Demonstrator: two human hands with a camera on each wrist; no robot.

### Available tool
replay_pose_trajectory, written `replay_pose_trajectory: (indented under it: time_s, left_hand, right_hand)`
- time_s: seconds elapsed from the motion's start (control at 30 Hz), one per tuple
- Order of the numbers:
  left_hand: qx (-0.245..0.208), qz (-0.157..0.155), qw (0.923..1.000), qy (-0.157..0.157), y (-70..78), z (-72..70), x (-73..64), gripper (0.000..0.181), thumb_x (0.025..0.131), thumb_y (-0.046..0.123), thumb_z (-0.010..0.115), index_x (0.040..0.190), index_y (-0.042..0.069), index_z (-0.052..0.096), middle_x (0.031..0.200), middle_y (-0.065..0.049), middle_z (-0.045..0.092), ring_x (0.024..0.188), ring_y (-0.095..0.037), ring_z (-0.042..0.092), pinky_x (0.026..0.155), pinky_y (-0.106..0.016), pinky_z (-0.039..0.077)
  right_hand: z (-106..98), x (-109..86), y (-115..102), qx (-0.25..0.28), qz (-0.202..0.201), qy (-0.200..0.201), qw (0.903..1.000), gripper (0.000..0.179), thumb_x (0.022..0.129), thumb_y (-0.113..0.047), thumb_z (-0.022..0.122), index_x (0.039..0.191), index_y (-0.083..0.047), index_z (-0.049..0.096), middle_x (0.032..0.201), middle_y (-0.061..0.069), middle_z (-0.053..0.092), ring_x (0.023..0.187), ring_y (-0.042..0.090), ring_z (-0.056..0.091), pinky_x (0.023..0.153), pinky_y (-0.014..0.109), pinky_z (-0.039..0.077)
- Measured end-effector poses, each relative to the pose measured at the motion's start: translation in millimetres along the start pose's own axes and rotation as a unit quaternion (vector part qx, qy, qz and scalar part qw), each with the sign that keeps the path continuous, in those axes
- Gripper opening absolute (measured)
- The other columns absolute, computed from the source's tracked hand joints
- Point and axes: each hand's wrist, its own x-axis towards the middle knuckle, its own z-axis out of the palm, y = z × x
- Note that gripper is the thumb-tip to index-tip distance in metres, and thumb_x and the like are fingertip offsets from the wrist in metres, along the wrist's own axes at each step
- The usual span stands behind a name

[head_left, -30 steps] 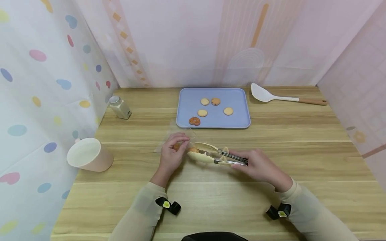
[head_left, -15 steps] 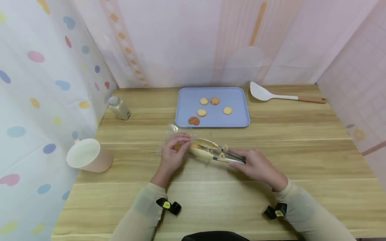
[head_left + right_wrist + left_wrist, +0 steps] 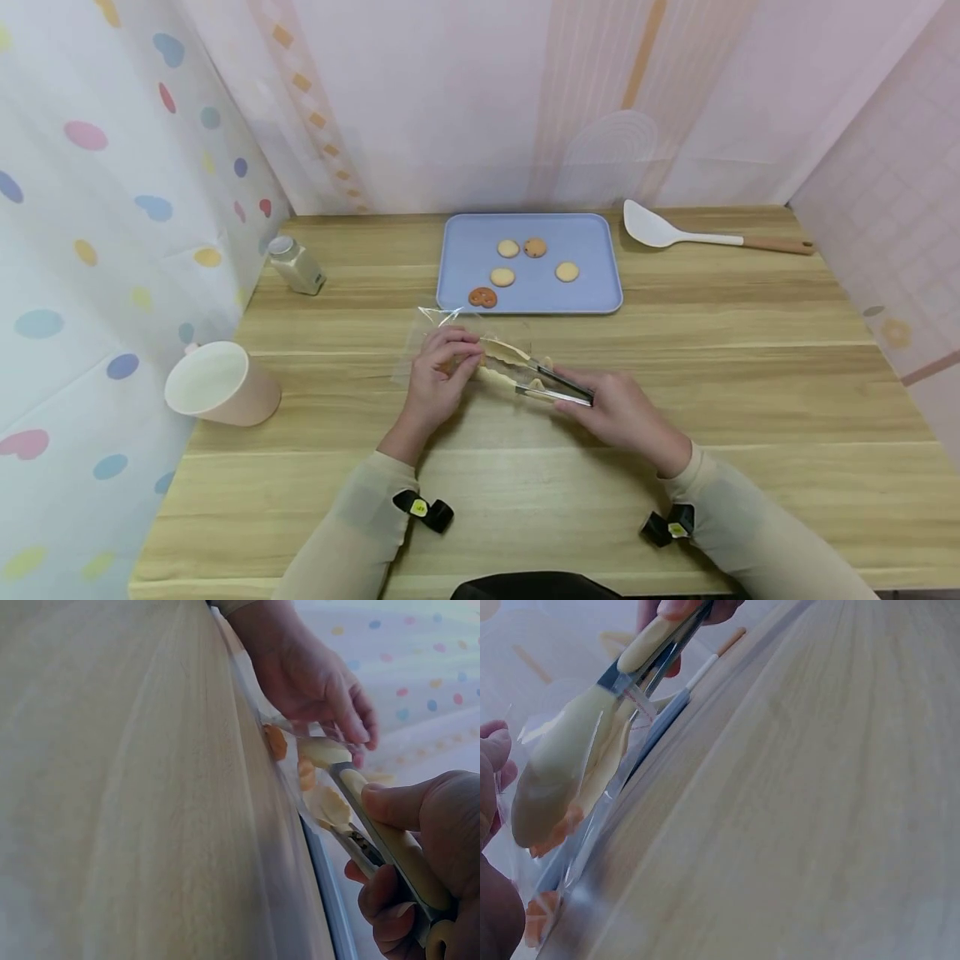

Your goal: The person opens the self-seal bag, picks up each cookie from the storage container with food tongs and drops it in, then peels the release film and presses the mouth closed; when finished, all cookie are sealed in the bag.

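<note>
My left hand [image 3: 438, 383] pinches the mouth of a clear plastic bag [image 3: 438, 318] just in front of the tray. Inside the bag lies an orange-brown cookie [image 3: 275, 741]. My right hand [image 3: 626, 417] grips cream-tipped metal tongs [image 3: 498, 381] around their handles. The heads of the tongs reach into the bag, with clear film over them in the left wrist view. Between these heads shows a second orange-brown cookie [image 3: 564, 831], partly covered by the near head. My left fingers hide part of the bag and its contents in the head view.
A blue tray [image 3: 592, 293] behind the hands bears several round cookies and a pretzel-shaped cookie [image 3: 482, 297]. To its right lies a white spatula [image 3: 651, 227] with a wooden handle. A glass shaker jar [image 3: 298, 268] and a pale pink mug [image 3: 243, 387] stand left.
The tongs and right hand have moved left, pushing the tong heads deeper into the bag with the cookie. My left hand has shifted slightly right, still pinching the bag.
</note>
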Motion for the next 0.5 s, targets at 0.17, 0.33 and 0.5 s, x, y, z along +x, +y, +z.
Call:
replay_pose_trajectory:
  time_s: [0.17, 0.33, 0.5]
  left_hand:
    - [-0.009, 0.0, 0.9999, -0.005, 0.6, -1.0, -0.1, 0.013, 0.078, -0.02, 0.066, 0.085, -0.01, 0.067, 0.098, -0.03, 0.062, 0.106, -0.052, 0.047, 0.1, -0.045, 0.033]
    - [-0.004, -0.008, 1.0, -0.001, 0.5, -3.7, 0.3, 0.012, 0.079, -0.019, 0.065, 0.084, -0.009, 0.066, 0.101, -0.031, 0.061, 0.111, -0.053, 0.044, 0.103, -0.051, 0.029]
    - [0.004, -0.007, 0.9999, 0.01, 0.9, -5.4, 1.3, 0.011, 0.079, -0.018, 0.065, 0.083, -0.008, 0.065, 0.101, -0.03, 0.062, 0.113, -0.046, 0.046, 0.103, -0.051, 0.03]
  right_hand:
    - [5, 11.4, -2, 0.004, -0.004, -0.002, 1.0, 0.048, 0.087, -0.032, 0.072, 0.129, -0.011, 0.062, 0.109, 0.007, 0.07, 0.044, 0.0, 0.029, 0.043, 0.023, 0.035]
    - [11, 20.8, 0, 0.003, -0.018, 0.002, 0.9998, 0.047, 0.087, -0.03, 0.072, 0.128, -0.01, 0.062, 0.109, 0.008, 0.07, 0.048, 0.002, 0.038, 0.046, 0.023, 0.039]
    - [11, 22.7, 4, -0.017, -0.036, 0.001, 0.9992, 0.047, 0.087, -0.028, 0.073, 0.127, -0.007, 0.063, 0.12, 0.008, 0.065, 0.075, 0.009, 0.061, 0.066, 0.03, 0.052]
